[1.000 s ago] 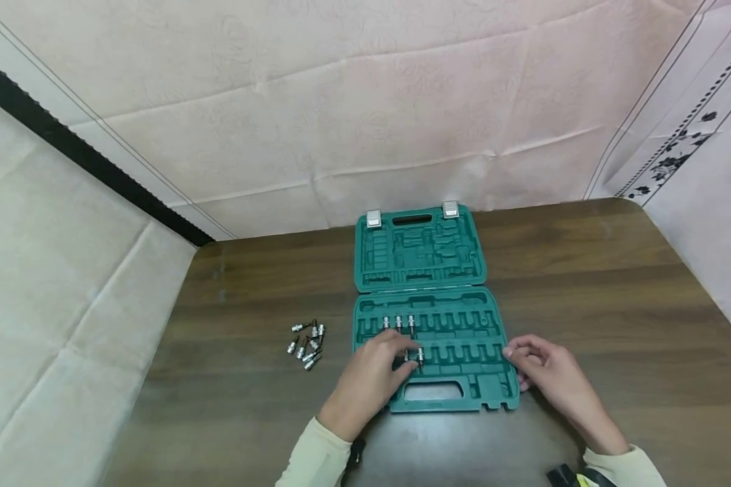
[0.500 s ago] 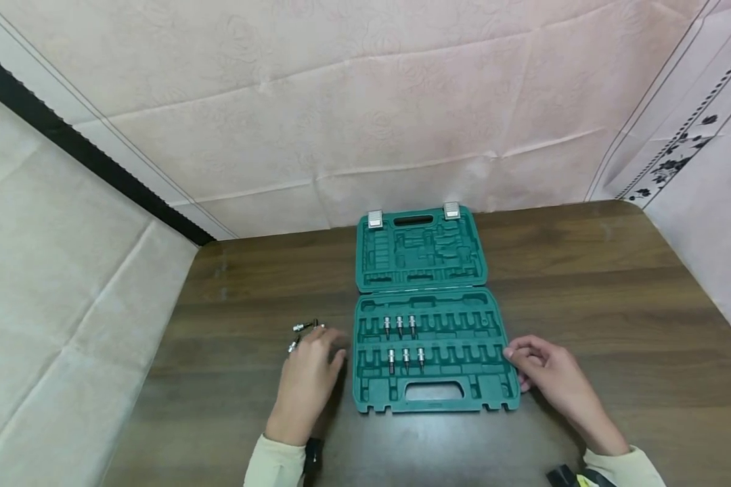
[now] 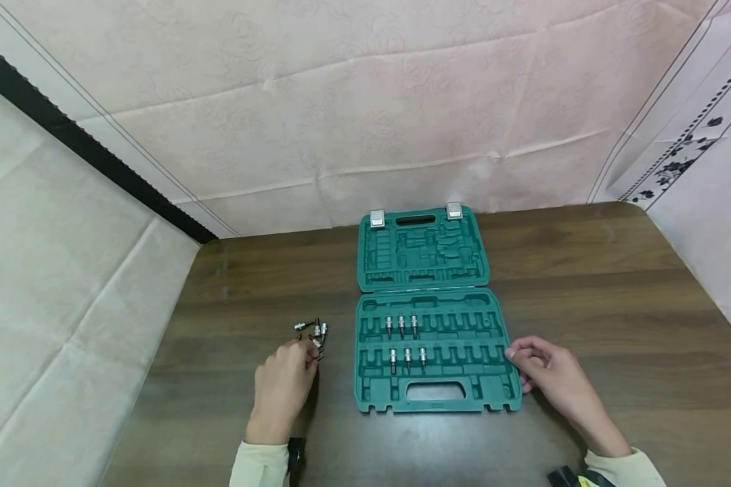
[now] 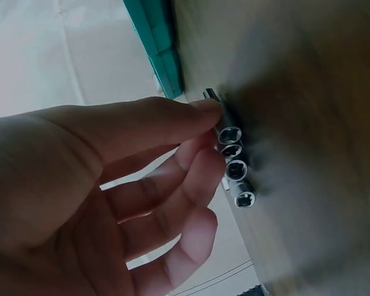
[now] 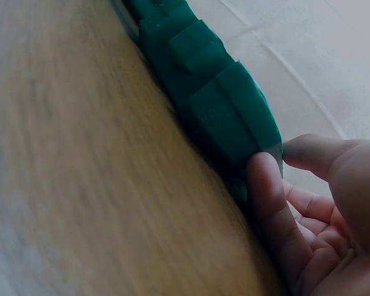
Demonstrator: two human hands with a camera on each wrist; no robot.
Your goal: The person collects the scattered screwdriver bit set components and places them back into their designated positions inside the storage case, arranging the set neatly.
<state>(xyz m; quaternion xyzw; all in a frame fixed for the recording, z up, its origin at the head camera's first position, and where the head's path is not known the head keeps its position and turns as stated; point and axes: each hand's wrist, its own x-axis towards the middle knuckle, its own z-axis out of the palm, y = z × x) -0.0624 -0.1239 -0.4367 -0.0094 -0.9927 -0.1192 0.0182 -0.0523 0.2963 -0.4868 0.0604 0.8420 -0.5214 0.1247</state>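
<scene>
My left hand (image 3: 284, 382) is at a small pile of bit sockets (image 3: 317, 329) left of the case, with its thumb and fingertips pinching one bit socket (image 4: 230, 135). More sockets lie lined up below it in the left wrist view, open ends showing; the hand hides part of the pile from above. An open green plastic socket case (image 3: 365, 392) lies flat on the table, its lid laid back. Two rows of three bit sockets (image 3: 407, 358) sit upright in its left slots. My right hand (image 3: 548, 372) grips the case's right edge between thumb and finger.
A brown wood-grain table (image 3: 244, 284) carries everything. Pale cloth (image 3: 402, 122) hangs behind its far edge, and more cloth borders both sides. Two light latches (image 3: 454, 210) stand at the lid's far edge. The case's right slots hold no sockets.
My left hand has moved left from the case to the loose pile, then slightly further left and nearer me, fingers closing on a socket. My right hand stays on the case edge.
</scene>
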